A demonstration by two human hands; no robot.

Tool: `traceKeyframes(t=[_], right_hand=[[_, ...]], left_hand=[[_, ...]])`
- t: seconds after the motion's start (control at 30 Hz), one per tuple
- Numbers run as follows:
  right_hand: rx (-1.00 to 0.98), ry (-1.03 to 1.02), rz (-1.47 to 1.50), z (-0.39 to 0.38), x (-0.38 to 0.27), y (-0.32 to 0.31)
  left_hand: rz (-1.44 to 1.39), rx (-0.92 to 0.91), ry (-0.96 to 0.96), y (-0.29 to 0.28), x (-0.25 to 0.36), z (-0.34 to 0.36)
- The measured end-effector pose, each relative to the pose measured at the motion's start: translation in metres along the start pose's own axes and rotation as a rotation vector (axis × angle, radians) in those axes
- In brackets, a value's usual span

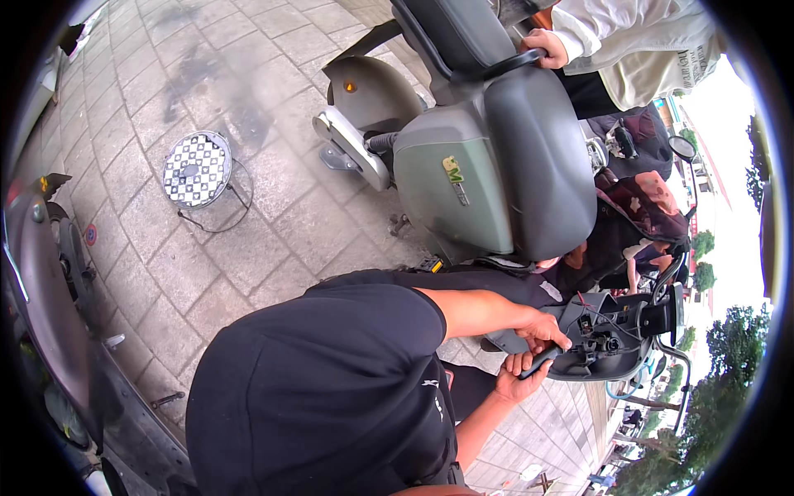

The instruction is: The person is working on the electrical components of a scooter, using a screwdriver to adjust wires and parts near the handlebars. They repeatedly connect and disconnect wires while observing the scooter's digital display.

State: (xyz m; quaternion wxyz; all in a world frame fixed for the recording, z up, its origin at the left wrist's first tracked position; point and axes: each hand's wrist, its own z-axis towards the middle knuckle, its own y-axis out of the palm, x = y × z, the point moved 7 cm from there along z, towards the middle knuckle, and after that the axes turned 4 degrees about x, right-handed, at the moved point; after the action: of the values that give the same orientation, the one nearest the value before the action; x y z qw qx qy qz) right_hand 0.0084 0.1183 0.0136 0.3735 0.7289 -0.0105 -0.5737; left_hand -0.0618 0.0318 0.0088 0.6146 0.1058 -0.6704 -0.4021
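Note:
My left hand [542, 331] comes from the upper arm in a black sleeve, its fingers closed at the upper end of a dark, elongated object [543, 360], whose kind I cannot make out. My right hand [517, 375], just below, wraps round the same object. Both are beside a grey scooter front panel [620, 326] with exposed wires and dark fittings at its middle. My black-clad torso fills much of the lower middle.
A grey-green scooter [451, 190] stands above; another person's hand [543, 48] in a white sleeve grips its rail. A round checked stool [197, 169] sits on the paving [124, 99]. Another scooter [41, 273] lines the left edge. Trees show at right.

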Motion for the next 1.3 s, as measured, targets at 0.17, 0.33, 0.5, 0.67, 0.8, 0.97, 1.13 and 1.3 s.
traceKeyframes(t=[0.17,0.33,0.5,0.67,0.8,0.97,1.13,1.3], right_hand=[[0.046,0.041,0.138,-0.02,0.019,0.016],[0.033,-0.005,0.161,-0.031,-0.003,0.012],[0.163,-0.013,0.132,-0.017,0.026,0.006],[0.06,0.023,0.136,-0.011,0.016,0.007],[0.048,0.019,0.138,-0.015,0.014,-0.011],[-0.105,0.094,0.318,-0.002,0.026,-0.005],[-0.191,0.164,0.434,0.009,0.027,-0.004],[-0.215,0.207,0.488,0.023,0.034,-0.017]], left_hand=[[-0.081,-0.024,-0.039,0.0,-0.012,-0.023],[-0.111,-0.191,-0.103,0.035,-0.006,-0.01],[0.016,-0.202,-0.149,-0.001,0.001,-0.025],[-0.168,-0.406,-0.095,-0.001,0.015,-0.021],[-0.219,-0.48,-0.111,0.009,0.01,-0.014],[-0.29,-0.446,-0.142,-0.004,0.007,-0.016],[-0.36,-0.531,-0.243,-0.014,0.004,-0.008],[-0.35,-0.505,-0.253,-0.029,-0.003,0.005]])
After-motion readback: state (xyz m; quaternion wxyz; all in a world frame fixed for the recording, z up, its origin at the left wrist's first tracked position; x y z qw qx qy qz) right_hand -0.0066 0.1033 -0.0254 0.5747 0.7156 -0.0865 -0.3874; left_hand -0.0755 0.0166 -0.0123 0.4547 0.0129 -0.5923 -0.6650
